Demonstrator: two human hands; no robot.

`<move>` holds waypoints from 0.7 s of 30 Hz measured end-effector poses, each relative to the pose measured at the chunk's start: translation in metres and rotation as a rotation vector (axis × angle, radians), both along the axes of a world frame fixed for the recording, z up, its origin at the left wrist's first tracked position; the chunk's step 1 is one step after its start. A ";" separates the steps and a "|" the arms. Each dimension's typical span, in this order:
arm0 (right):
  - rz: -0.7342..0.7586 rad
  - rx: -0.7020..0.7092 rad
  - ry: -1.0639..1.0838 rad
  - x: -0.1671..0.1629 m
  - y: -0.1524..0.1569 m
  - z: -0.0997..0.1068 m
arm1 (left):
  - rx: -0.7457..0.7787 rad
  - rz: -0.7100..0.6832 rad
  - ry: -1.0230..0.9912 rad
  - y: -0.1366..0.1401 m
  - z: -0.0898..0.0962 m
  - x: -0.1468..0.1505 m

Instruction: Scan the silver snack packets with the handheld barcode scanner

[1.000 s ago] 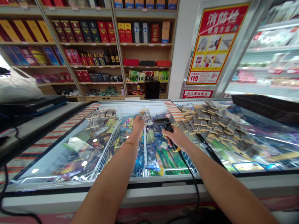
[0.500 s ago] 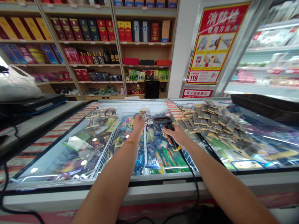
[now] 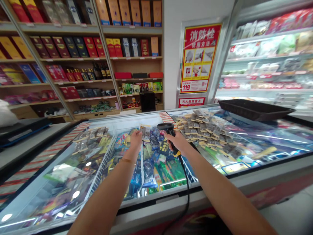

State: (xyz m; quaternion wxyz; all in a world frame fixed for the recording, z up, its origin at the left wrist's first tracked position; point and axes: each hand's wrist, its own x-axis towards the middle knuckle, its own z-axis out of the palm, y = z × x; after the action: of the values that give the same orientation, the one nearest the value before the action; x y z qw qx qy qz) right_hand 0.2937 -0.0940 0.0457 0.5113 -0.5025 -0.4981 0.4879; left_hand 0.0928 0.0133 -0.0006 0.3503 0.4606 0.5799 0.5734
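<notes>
Between the closed fingers of my left hand is a small flat packet with a dark middle and tan ends. My right hand grips a black barcode scanner with a yellow-orange base, its head level with the packet and a little apart from it. A black cable hangs from the scanner's handle. Both hands are over a glass-topped freezer filled with bagged goods. Similar packets lie in a large pile on the right glass and a smaller group on the left.
A black tray rests on the freezer's back right. At left, a dark flat device stands on a counter beneath a white bag. Shelves of boxes line the back, beside a red poster and a lit display cooler.
The view has turned right and tilted up a little, so the scene sits further left. The packet has turned more upright in my left hand, and the scanner stays in my right.
</notes>
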 end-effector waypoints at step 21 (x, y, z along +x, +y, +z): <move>-0.463 0.023 0.005 0.191 -0.029 0.042 | 0.015 -0.408 -0.004 0.053 0.063 0.252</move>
State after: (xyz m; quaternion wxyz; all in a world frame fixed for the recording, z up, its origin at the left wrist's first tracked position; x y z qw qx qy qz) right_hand 0.4850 -0.1227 0.0879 0.6165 -0.5962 -0.3739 0.3532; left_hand 0.3449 0.0665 0.0624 0.4570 0.5701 0.4694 0.4958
